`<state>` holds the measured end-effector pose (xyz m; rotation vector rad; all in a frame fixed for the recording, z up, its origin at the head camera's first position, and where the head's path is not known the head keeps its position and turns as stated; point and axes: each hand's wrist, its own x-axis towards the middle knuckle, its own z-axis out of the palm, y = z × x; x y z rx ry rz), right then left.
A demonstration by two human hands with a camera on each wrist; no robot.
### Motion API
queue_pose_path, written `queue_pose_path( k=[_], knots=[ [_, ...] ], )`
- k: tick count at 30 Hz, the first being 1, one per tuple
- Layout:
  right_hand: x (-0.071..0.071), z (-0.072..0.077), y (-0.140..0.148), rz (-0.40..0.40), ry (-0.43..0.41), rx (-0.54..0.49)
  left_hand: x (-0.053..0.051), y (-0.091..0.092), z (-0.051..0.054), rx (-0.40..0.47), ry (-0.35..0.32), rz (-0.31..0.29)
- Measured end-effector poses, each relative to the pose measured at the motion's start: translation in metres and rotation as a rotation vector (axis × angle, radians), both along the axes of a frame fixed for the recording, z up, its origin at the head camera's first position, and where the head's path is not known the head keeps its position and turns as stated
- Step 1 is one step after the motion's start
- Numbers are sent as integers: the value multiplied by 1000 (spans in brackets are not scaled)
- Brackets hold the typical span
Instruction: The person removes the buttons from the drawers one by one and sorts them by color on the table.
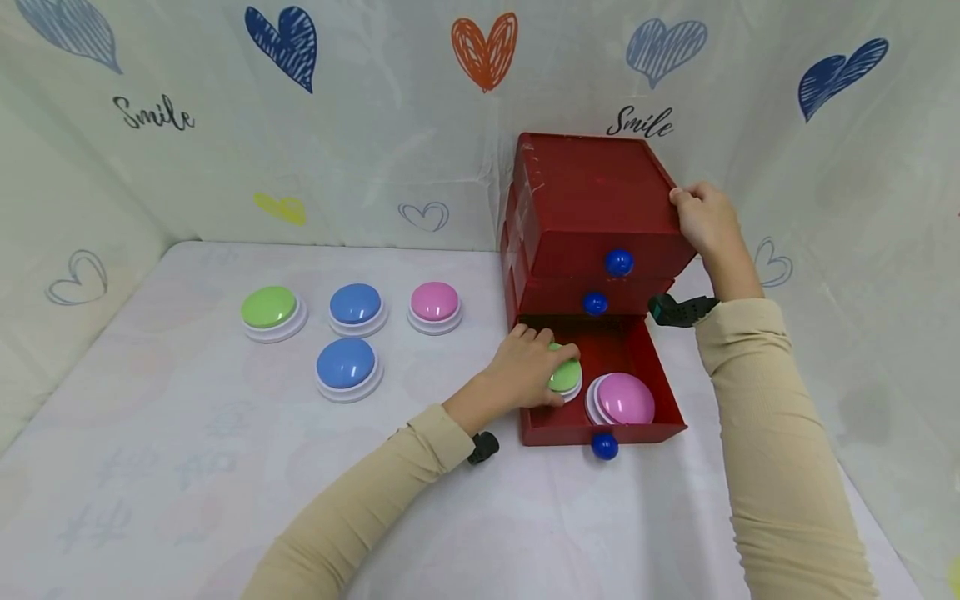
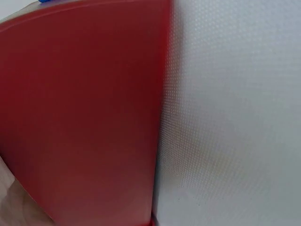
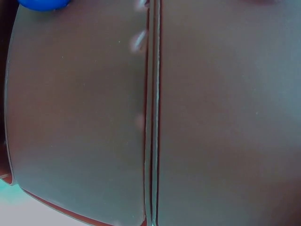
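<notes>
A red cabinet of drawers (image 1: 596, 187) stands at the back right, its bottom drawer (image 1: 663, 387) pulled out. Inside that drawer, my left hand (image 1: 528, 367) grips a green-topped push button (image 1: 564, 377) with a white base; the fingers cover part of it. To its right, a pink push button (image 1: 628, 398) leans tilted in the same drawer. My right hand (image 1: 707, 218) holds the cabinet's upper right edge, fingers curled over it. Red drawer wall (image 2: 84, 113) fills much of the left wrist view. The right wrist view shows drawer fronts (image 3: 80, 117) close up.
Left of the cabinet, on the white tablecloth (image 1: 225, 483), are a green button (image 1: 268, 308), two blue buttons (image 1: 356, 304) and a pink one (image 1: 435, 302). Blue round knobs (image 1: 619, 262) stick out from the drawers. A heart-printed curtain (image 1: 360, 158) hangs behind.
</notes>
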<state>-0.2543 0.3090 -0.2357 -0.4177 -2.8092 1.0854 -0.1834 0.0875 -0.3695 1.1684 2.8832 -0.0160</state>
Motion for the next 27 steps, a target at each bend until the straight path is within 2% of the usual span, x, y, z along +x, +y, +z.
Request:
queue_pose_path(
  k=[6, 16, 23, 27],
  knots=[
    [1, -1, 0, -1, 4, -6, 1, -1, 0, 55, -4, -11],
    [1, 0, 0, 0, 7, -1, 5, -9, 4, 165, 10, -62],
    [1, 0, 0, -3, 8, -1, 10, -17, 10, 239, 29, -80],
    [1, 0, 0, -2, 10, -5, 15, -20, 15, 278, 10, -83]
  ],
)
